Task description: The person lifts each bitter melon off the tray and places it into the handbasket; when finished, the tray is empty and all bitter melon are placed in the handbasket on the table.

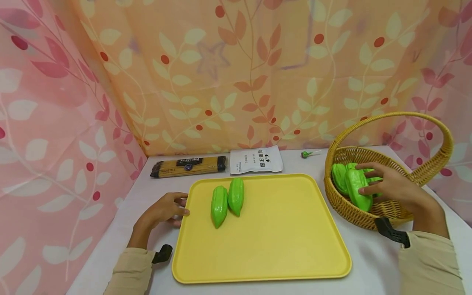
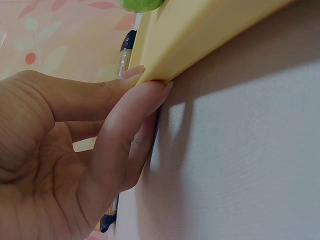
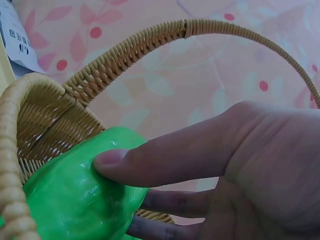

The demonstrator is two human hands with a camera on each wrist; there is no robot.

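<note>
My right hand (image 1: 396,185) is in the wicker basket (image 1: 343,209) and grips a glossy green ridged vegetable, shaped like a bitter melon (image 1: 358,190). Its thumb presses one side in the right wrist view, where the bitter melon (image 3: 75,185) hides part of the fingers. More of the same green vegetables lie beneath and beside it, partly covered. On the left, my left hand (image 1: 164,211) pinches the rim of the yellow tray (image 1: 273,237), thumb above and fingers below in the left wrist view. Two green bitter melons (image 1: 219,207) lie side by side on the tray's left half, tips toward me.
Behind the tray lie a pack of spaghetti (image 1: 195,166) and a white printed pouch (image 1: 256,159). A wrapped lollipop (image 1: 305,154) lies farther right. The basket's tall handle (image 1: 391,114) arches above my right hand. Patterned cloth (image 1: 236,82) hangs around the white table.
</note>
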